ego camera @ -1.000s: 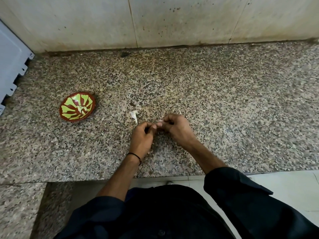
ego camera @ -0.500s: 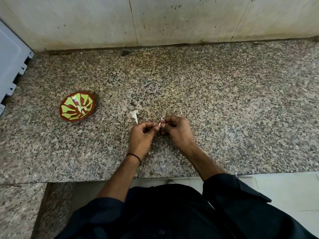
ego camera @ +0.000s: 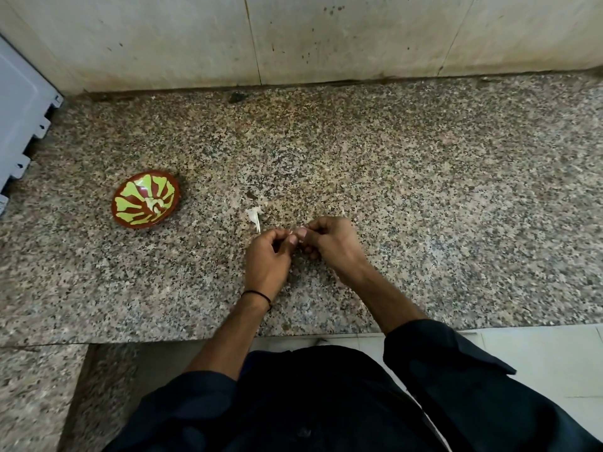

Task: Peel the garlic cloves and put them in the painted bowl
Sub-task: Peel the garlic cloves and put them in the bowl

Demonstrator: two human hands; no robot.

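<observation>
My left hand (ego camera: pixel 267 259) and right hand (ego camera: pixel 332 246) both pinch a garlic clove (ego camera: pixel 293 233), peeling it; next, I think, it must go into the painted bowl (ego camera: pixel 146 199).

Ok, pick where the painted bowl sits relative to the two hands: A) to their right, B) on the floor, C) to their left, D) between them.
C: the painted bowl stands on the counter left of the left hand and right hand, which pinch a garlic clove between them.
</observation>
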